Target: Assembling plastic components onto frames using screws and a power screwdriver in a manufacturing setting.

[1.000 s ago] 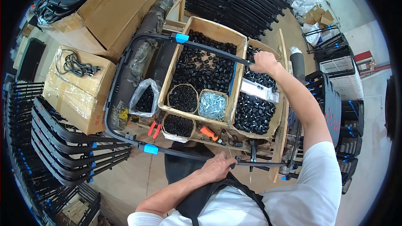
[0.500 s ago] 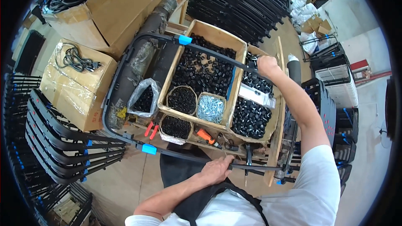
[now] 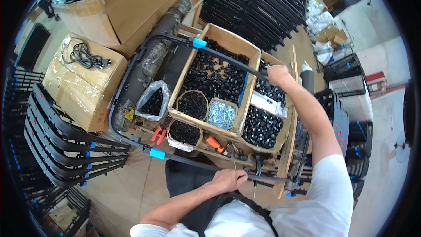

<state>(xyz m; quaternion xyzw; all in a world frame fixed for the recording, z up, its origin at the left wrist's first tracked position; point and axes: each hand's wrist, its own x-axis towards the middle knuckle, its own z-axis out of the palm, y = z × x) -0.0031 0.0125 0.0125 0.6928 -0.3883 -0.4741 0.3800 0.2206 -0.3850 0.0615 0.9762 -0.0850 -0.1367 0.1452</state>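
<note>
A black tubular frame [image 3: 184, 161], bent into a U with blue pieces on both long bars, lies across wooden bins. My left hand [image 3: 229, 180] is closed at its near bar, the thumb and fingers pinched together; what they hold is hidden. At the far bar, above a bin of black knobs [image 3: 263, 127], my right hand [image 3: 279, 75] is closed too, and something small and pale may show at its fingertips. The larger wooden bin [image 3: 177, 81] holds many black plastic caps [image 3: 215, 77].
Silver screws [image 3: 222, 115] and small black parts [image 3: 192, 105] fill tubs. Red-handled pliers [image 3: 158, 135] and an orange-handled tool [image 3: 215, 144] lie at the near side. Stacked black frames [image 3: 66, 149] stand left, a cardboard box [image 3: 83, 87] behind them. A wooden board [image 3: 287, 136] edges the right.
My left hand has slid a little right along the near bar, its fingers now drawn together. My right hand stays at the far bar, slightly turned. The view has shifted a little.
</note>
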